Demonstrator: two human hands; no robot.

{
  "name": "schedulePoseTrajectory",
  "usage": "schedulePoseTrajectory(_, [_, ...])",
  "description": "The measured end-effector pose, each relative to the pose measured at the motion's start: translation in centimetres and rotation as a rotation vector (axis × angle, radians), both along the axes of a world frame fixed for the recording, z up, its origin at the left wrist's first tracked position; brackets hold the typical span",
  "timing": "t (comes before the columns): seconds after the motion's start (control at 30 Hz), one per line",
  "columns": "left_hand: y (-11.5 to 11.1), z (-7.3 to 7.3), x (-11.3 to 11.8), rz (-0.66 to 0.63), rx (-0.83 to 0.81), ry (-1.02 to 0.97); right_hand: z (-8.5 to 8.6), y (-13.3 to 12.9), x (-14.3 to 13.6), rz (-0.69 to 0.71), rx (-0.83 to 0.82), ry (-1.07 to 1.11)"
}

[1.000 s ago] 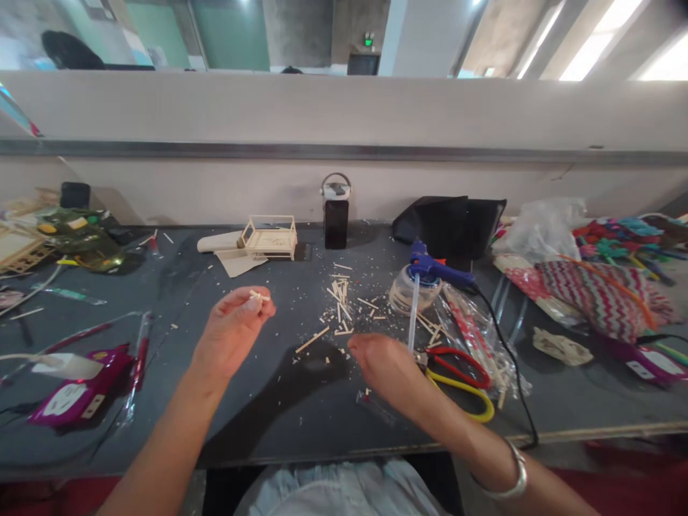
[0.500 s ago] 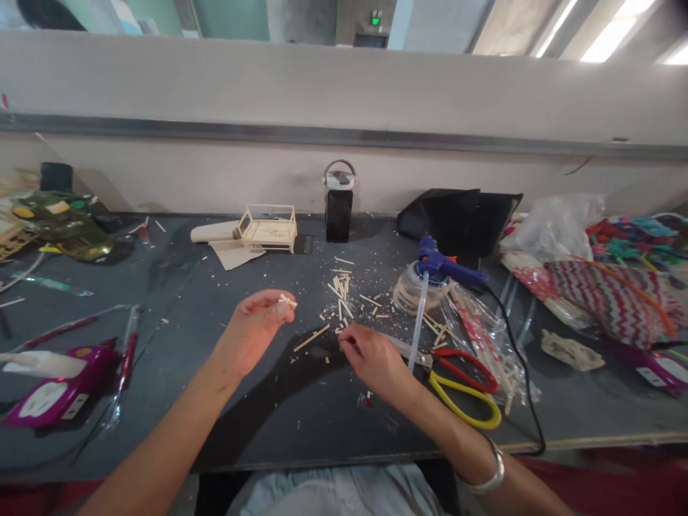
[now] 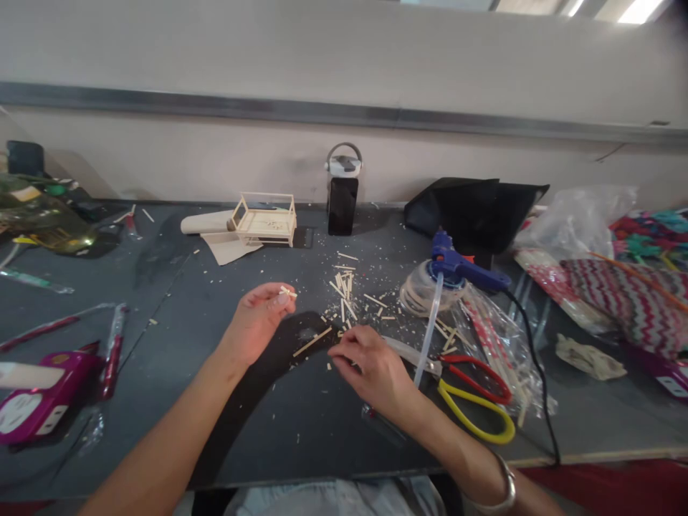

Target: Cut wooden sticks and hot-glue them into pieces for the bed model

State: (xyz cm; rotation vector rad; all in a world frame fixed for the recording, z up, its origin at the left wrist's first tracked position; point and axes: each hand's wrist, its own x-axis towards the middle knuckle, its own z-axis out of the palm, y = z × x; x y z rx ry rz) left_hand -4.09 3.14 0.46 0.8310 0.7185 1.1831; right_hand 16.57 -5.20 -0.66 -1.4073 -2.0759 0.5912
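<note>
My left hand (image 3: 254, 321) is closed in a pinch, holding a few short pale wooden stick pieces (image 3: 289, 292) raised above the desk. Low over the desk, my right hand (image 3: 376, 369) has its fingers drawn together; anything between the fingertips is too small to make out. Just beyond it lies a loose pile of short wooden sticks (image 3: 344, 287) with crumbs around it. One longer stick (image 3: 312, 342) rests between the two hands. Scissors with red and yellow handles (image 3: 477, 412) lie beside my right wrist. Farther back stands a small wooden stick frame (image 3: 266, 222), like a miniature bed.
A blue glue gun (image 3: 462, 269) rests on a clear round container (image 3: 416, 294), its black cable trailing to the desk's front edge. A phone (image 3: 342, 206) leans upright at the back. Plastic packets (image 3: 497, 344) lie right, a magenta device (image 3: 48, 398) left.
My right hand has drawn back slightly from the stick pile towards me. My left hand keeps its hold on the wooden pieces, almost unmoved. The camera view has tilted down.
</note>
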Motion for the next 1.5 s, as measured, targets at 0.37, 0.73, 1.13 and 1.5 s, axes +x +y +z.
schedulePoseTrajectory(0.37, [-0.1, -0.1, 0.0, -0.005, -0.004, 0.031, 0.2, 0.1, -0.3, -0.001, -0.244, 0.268])
schedulePoseTrajectory(0.73, [-0.4, -0.1, 0.5, -0.044, -0.037, 0.126, 0.6, 0.7, 0.4, -0.134, -0.529, 0.733])
schedulePoseTrajectory(1.13, [-0.6, 0.3, 0.5, -0.025, -0.027, 0.102, 1.9, -0.6, -0.2, 0.091, -0.147, 0.085])
schedulePoseTrajectory(1.5, [-0.3, 0.7, 0.2, -0.009, -0.027, 0.113, 2.1, 0.1, 0.8, -0.035, -0.138, -0.192])
